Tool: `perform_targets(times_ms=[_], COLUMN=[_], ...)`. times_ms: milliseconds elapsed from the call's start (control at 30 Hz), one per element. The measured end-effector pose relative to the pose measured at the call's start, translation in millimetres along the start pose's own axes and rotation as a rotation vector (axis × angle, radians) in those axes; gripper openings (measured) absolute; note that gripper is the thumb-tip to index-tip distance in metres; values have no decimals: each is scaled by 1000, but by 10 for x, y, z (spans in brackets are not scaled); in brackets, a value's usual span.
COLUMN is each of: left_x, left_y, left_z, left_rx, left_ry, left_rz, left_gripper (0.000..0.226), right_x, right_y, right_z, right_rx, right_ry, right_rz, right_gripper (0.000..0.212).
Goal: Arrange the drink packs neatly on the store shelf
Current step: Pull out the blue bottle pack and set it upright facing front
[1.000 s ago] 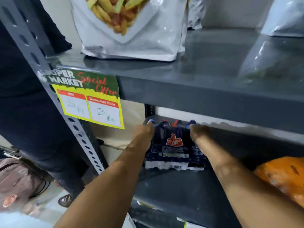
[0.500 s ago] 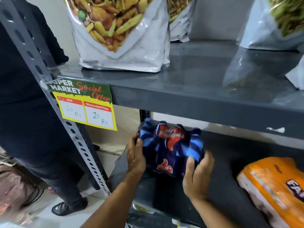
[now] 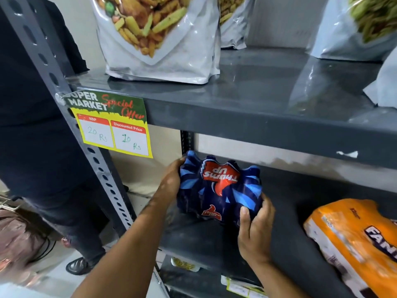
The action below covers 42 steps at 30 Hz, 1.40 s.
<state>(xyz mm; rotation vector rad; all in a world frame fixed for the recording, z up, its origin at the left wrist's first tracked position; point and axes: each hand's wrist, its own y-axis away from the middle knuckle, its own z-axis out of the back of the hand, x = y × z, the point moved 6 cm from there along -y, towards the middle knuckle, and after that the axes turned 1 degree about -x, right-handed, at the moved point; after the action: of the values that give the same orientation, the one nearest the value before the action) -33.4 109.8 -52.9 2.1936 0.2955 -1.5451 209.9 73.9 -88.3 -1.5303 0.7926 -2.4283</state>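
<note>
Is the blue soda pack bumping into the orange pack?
Apart. The head view shows bare grey shelf between the blue Thums Up pack and the orange Fanta pack lying to its right.

Grey metal shelf (image 3: 214,239): blue drink pack (image 3: 219,190) at left end, orange drink pack (image 3: 352,244) at right. Upper shelf (image 3: 257,91) carries white snack bags (image 3: 163,50).
</note>
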Motion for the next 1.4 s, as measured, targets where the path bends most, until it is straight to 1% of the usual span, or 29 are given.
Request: perform_targets(times_ms=[33, 67, 100, 133, 167, 233, 300, 367, 433, 500, 567, 633, 667, 700, 767, 800, 833, 900, 967, 1033, 1100, 1167, 1200, 1267, 1333, 1400], left_x=[2, 19, 53, 107, 165, 291, 468, 620, 695, 722, 713, 633, 555, 456, 167, 11, -120, -288, -367, -405, -397, -374, -380, -400, -406, -365], left_y=[1, 32, 110, 202, 295, 514, 780, 1005, 1153, 1196, 1218, 1124, 1018, 872, 500, 307, 136, -91, -214, -228, -271, -291, -287, -287, -332, -321], left_z=[19, 32, 53, 84, 118, 153, 109, 19, -44, -88, -66, 4, 47, 81, 10, -102, -244, -575, -871, -1082, -1153, -1179, -1170, -1100, -947, -696], left_rx=[-21, -56, -92, -129, -168, -209, -222, -215, -202, -164, -130, -113, -113, -115, -91, -56, -7, 114, 248, 408, 475, 524, 531, 472, 341, 168], left_ry=[-9, -41, -61, -73, -106, -261, -221, -247, -300, -288, -217, -134, -96, -57, 3, 13, -5, -110, -251, -401, -504, -504, -493, -479, -414, -310], left_rz=[2, 1, -5, -29, -67, -192, -275, -345, -408, -418, -382, -307, -258, -210, -139, -119, -96, -54, -48, -88, -117, -131, -149, -179, -167, -122], left_gripper=[52, 51, 45, 37, 35, 36, 28, 31, 37, 36, 29, 20, 21, 23, 30, 32, 33, 28, 19, 18, 17, 19, 22, 23, 21, 23], right_x=[-21, -56, -117, -175, -242, -323, -326, -256, -148, -96, -53, -3, 20, 59, 162, 236, 338, 614, 843, 935, 914, 858, 846, 809, 762, 708], right_y=[-26, -74, -138, -230, -332, -580, -798, -943, -1036, -1072, -1062, -1029, -995, -934, -702, -535, -367, -115, 10, 57, 51, 26, 22, -12, -123, -314], right_z=[5, 7, -4, -35, -85, -248, -407, -546, -612, -612, -580, -505, -440, -348, -78, 28, 86, 90, -22, -123, -166, -159, -143, -73, 40, 139], right_rx=[30, 62, 93, 123, 150, 180, 175, 188, 242, 279, 340, 384, 359, 294, 77, -4, -49, -29, 59, 103, 116, 121, 124, 123, 85, 26], right_ry=[-20, -67, -143, -257, -398, -652, -765, -880, -901, -871, -821, -766, -730, -677, -512, -440, -376, -284, -174, -30, 23, 12, -10, -81, -168, -246], right_rz=[-6, -24, -65, -136, -238, -432, -589, -675, -670, -667, -675, -676, -637, -559, -333, -241, -154, 75, 264, 361, 402, 459, 491, 526, 506, 433], right_gripper=[57, 58, 57, 54, 48, 36, 28, 23, 28, 29, 30, 34, 37, 39, 37, 34, 33, 36, 36, 34, 32, 30, 29, 27, 25, 22])
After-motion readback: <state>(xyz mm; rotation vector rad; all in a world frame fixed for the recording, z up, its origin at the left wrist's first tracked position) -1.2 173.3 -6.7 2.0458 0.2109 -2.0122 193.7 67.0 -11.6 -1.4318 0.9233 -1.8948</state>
